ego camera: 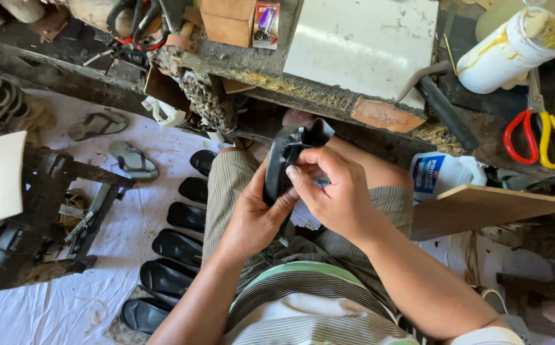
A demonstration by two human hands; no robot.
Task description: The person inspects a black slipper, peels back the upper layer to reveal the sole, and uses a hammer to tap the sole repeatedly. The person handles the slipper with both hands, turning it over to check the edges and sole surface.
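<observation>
Black sandal sole [285, 160] held over the lap just below the glue-crusted workbench edge [303, 96], long axis running up toward that edge, left hand [252, 214] closed around its lower part, right hand [331, 191] pinching its side from the right, equally near.

Blister pack [266, 23]: small rectangular carded package, red and white with a purple-and-clear item under the plastic, lying at the top edge of the workbench just right of a wooden block [227, 20]. White cylindrical glue tub [506, 52]: smeared with yellow drips, lying tilted at the bench's upper right, above the red-and-yellow scissors [538, 131]. White plastic container [440, 176] with a blue, red-accented label: under the bench edge, right of the person's knee, beside a wooden board [482, 207].
</observation>
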